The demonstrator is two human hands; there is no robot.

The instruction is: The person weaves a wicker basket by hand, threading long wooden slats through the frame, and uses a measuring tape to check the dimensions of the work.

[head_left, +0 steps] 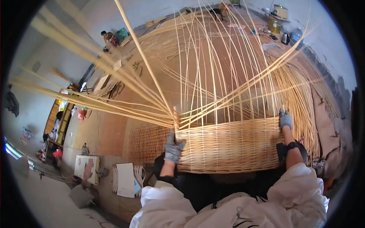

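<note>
A woven wicker panel (228, 146) stands in front of me, with tall pale willow rods (215, 79) rising from its upper edge. My left hand (173, 147), in a grey glove, grips the panel's left end, its thumb over the weave. At the upper right corner, my gloved right hand (285, 120) is closed round the panel's edge. From the upper left corner, long loose rods (114, 103) fan out to the left, some blurred by motion, and others cross to the right. One thicker pole (142, 55) slants up from that corner.
Many cut rods (294, 102) lie in a large heap on my right. Another woven piece (146, 142) lies left of the panel. A picture-covered box (86, 169) and a white board (125, 180) sit at lower left. Far off, a person (109, 38) sits near the wall.
</note>
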